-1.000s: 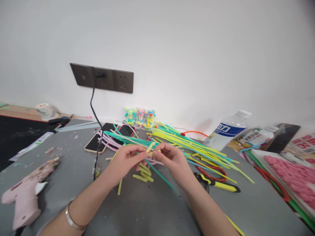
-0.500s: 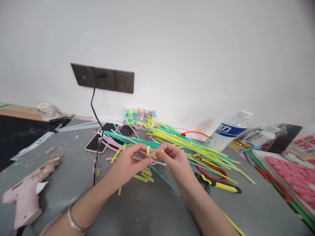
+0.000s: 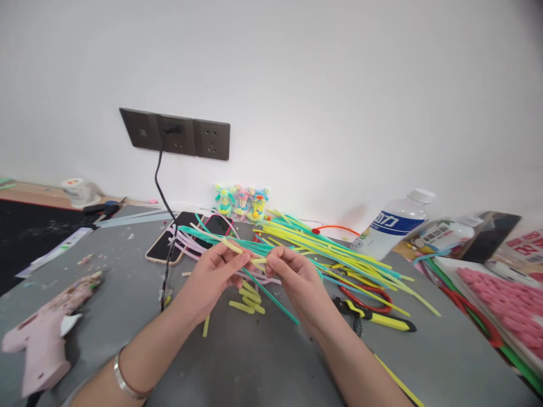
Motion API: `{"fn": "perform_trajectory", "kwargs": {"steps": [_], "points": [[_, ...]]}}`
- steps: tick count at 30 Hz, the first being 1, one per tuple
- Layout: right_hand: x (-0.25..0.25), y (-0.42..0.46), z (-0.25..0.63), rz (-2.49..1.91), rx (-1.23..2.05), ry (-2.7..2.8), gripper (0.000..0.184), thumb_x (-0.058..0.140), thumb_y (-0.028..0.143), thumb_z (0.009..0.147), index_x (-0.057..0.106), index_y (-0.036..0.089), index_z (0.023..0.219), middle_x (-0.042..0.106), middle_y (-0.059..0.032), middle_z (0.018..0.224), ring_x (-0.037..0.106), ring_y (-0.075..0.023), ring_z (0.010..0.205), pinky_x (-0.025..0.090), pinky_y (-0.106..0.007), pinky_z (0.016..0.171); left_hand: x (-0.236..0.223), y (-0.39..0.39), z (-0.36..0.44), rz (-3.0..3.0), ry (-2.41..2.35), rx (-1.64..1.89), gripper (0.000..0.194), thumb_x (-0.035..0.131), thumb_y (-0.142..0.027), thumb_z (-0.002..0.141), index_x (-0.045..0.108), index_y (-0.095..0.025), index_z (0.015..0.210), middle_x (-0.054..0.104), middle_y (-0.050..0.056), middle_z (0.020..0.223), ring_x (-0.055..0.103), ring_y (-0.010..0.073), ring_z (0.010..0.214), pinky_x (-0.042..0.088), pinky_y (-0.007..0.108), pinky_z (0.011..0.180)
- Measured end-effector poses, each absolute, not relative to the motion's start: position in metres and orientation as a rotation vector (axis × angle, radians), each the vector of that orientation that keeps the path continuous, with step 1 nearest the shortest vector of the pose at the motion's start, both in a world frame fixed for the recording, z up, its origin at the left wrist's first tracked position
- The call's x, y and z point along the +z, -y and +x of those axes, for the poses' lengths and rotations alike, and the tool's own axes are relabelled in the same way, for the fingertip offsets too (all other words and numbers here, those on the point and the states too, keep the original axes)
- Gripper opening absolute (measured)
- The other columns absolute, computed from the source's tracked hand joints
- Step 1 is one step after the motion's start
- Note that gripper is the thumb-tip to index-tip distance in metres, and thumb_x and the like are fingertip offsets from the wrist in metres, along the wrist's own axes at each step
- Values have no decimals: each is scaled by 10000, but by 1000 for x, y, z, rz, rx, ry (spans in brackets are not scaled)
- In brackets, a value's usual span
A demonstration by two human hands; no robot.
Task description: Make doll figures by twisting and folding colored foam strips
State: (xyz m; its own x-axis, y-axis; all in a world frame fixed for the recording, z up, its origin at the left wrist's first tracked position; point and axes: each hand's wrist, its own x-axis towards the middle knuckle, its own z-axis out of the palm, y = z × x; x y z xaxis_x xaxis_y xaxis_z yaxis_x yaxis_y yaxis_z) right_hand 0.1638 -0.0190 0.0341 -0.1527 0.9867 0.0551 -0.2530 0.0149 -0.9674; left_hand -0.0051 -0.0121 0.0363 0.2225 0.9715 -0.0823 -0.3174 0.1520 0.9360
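My left hand (image 3: 220, 271) pinches a pale yellow pipe cleaner piece (image 3: 232, 245) between thumb and fingers. One end of it sticks up past the fingertips, and a pale yellow part also spans the gap to my right hand (image 3: 292, 277), whose thumb and forefinger close on its other end. Whether this is one bent piece or two, I cannot tell. Just below the hands lie several short yellow pipe cleaner pieces (image 3: 250, 298). Behind them, long yellow pipe cleaners (image 3: 314, 243), teal ones (image 3: 275, 299) and lilac ones (image 3: 186, 244) spread over the grey table.
A pink glue gun (image 3: 46, 333) lies at left, near a black cord (image 3: 158, 175). Two phones (image 3: 178, 237) rest behind the left hand. Small figures (image 3: 241, 202) stand by the wall. At right are yellow-black pliers (image 3: 382, 321), red-handled scissors (image 3: 369, 302) and a bottle (image 3: 394, 223).
My hands have drawn slightly apart. The pale yellow piece, curled between the fingertips before, now shows straighter, with one end sticking up from my left hand.
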Motion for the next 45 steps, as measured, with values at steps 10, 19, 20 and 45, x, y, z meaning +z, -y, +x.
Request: {"fn": "perform_trajectory", "kwargs": {"steps": [10,19,20,45], "points": [[34,18,164,-982,1351,1128,270,738,397,753,602,180,668,558,29,598,491,-115,592,398,-243,610,35,8,-12,1327,-926,1119,150,718,-315,818,727,-169,783,668,-6,646,553,91,558,455,182,521],[36,18,164,-1034,1306,1178,270,730,400,748,590,181,677,568,29,582,500,-112,564,407,-238,576,41,9,-10,1368,-980,1096,96,743,-236,746,692,-159,768,664,-1,707,572,99,589,462,194,554],[35,18,164,-1041,1295,1193,265,729,397,751,590,181,683,571,27,586,501,-113,565,404,-240,576,40,9,-10,1368,-992,1081,108,743,-243,745,680,-158,769,658,-2,706,572,101,591,460,198,557],[34,28,153,-924,884,1713,101,665,142,819,638,205,746,611,-17,789,581,-175,771,438,-296,710,23,10,-8,1420,-892,843,250,658,-69,647,487,-189,784,506,-73,688,490,74,601,378,181,549]]}}
